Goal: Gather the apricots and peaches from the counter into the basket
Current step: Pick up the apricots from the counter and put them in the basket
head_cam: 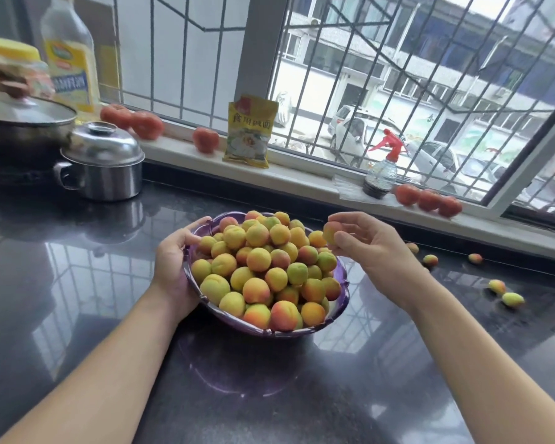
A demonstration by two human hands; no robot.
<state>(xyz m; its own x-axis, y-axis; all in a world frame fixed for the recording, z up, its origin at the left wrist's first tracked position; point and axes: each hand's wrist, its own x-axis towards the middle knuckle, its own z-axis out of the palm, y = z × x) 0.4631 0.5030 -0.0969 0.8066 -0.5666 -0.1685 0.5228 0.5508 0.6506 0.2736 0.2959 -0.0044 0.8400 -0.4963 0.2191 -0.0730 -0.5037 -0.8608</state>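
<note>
While right hand pinches one apricot between thumb and fingertips, just above the far right rim of the basket: left hand curled round the near-left rim, thumb over the edge, steadying it. Basket sits between both hands, heaped past the rim with fruit.

Handling, as a guess: each fruit light, roundish, soft-skinned, bruises easily. Fingertip pinch across the widest part, light squeeze. Needs setting down, not dropping, since the pile is domed and a new one could roll off. Basket itself likely heavy now; two-handed grip on opposite rims if lifting.

Orientation: held fruit near spherical, no clear long axis; blush side faces the camera, stem end not discernible.

Outward from right hand: five loose fruits on the dark counter, nearest just beyond the wrist, then, and a pair further right.
</note>
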